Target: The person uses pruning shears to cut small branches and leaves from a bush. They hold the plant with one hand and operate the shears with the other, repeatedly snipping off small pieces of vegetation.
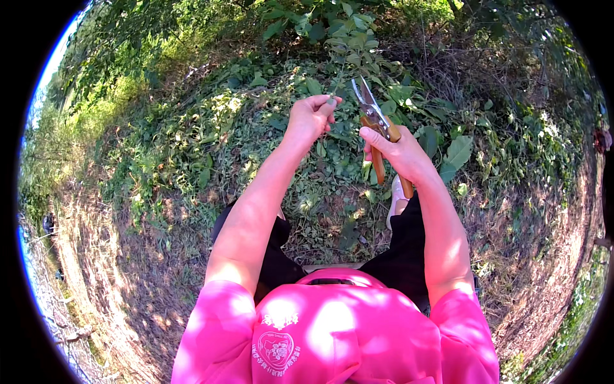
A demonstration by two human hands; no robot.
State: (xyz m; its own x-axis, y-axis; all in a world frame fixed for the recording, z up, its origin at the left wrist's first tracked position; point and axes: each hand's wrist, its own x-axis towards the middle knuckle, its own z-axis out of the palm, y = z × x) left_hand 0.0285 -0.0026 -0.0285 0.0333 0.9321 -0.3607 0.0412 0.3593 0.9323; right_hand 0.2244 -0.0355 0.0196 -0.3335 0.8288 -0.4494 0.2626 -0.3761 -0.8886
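My left hand (314, 115) pinches the lower part of a thin leafy stem (355, 45) between thumb and fingers. The stem rises away from me, with its green leaves at the top of the view. Pruning shears (374, 108) with orange-brown handles rest in my right hand (395, 149). Their metal blades are spread and point away from me, just right of the stem. Between the blades I see no stem. Below both hands lies a heap of cut leaves and stems (268, 129). One pale shoe (397, 201) shows beneath the right hand.
Dense green shrubs (297, 21) stand beyond the heap. Dry brush (446, 62) lies at the upper right. Dry grass and bare soil (158, 283) spread to the left, with a dirt strip (551, 297) on the right. A large leaf (458, 153) lies near my right forearm.
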